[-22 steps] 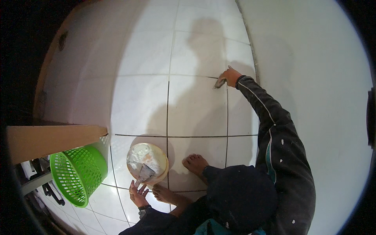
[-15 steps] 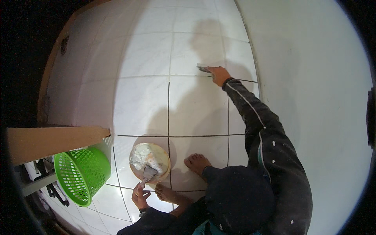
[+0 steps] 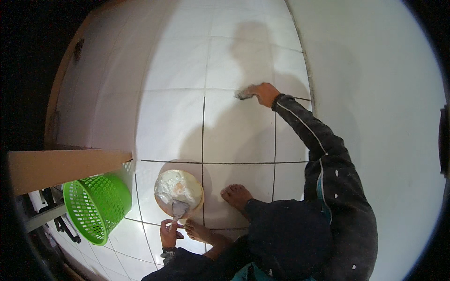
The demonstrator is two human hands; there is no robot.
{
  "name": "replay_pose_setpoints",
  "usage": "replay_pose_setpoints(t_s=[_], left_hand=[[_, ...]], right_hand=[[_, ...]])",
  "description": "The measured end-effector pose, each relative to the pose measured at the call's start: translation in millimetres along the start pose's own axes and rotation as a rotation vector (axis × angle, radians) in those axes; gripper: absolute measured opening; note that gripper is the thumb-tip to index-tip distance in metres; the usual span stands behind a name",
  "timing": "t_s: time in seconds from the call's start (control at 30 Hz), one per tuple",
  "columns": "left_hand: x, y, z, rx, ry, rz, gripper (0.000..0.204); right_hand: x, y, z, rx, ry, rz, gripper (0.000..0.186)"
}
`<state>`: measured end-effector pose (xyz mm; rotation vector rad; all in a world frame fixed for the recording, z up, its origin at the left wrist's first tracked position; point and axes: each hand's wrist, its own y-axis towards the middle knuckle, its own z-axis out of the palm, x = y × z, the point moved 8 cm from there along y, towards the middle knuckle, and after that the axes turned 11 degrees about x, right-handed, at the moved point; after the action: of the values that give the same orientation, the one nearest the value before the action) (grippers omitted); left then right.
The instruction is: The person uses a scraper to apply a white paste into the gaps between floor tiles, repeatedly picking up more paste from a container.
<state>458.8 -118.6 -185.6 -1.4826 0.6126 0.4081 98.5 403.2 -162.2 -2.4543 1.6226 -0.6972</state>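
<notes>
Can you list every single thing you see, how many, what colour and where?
Flat ceramic floor tiles: many, white with some dark joints, across the middle
Smooth flat wall: one, pale, right side
Long flat board: one, brown, left edge
Round perforated plastic basket: one, bright green, lower left
Flat straight bar: one, grey, left of basket
Round tub: one, cream, right of basket
Lumpy paste: one heap, white, in tub
Flat-bladed scraper: one, grey blade, at tub's near side
Small blurry rag-like thing: one, grey, upper middle
Cloth cap: one, dark, bottom middle
Long jacket sleeves: two, dark, bottom and right
Feet: two, bare, by tub
Left hand: one, bare, holding scraper
Right hand: one, bare, holding rag-like thing
</notes>
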Motion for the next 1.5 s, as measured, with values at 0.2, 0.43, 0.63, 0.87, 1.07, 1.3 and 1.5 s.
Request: replay_pose_setpoints(t_s=[0.2,0.43,0.63,0.87,1.07,1.3,1.5], left_hand=[[-5.4,-6.3,-6.4,0.077,0.128,-0.039,0.033],[26.7,-28.6,-25.7,0.056,-0.081,0.002,0.038],[32.9,-8.0,-9.8,0.041,-0.239,0.107,0.035],[19.9,-14.4,-10.5,-0.053,-0.177,0.084,0.038],[36.6,-25.8,-20.4,-0.113,-0.208,0.023,0.036],[26.8,-11.6,-2.4,-0.024,-0.208,0.046,0.035],[30.0,-6.7,0.2,0.039,-0.137,-0.01,0.032]], right_hand=[[19.4,63.3,3.3,-0.025,0.007,-0.183,0.043],[-31.0,22.2,29.3,0.113,-0.187,-0.1,0.054],[-64.1,-24.0,22.9,0.363,-0.182,0.18,0.053],[-2.0,25.4,-1.9,-0.173,0.05,0.149,0.045],[32.6,18.9,69.4,-0.353,-0.285,0.196,0.053],[18.3,20.6,18.2,0.196,-0.253,0.129,0.044],[24.5,73.0,-1.8,-0.173,-0.058,-0.188,0.037]])
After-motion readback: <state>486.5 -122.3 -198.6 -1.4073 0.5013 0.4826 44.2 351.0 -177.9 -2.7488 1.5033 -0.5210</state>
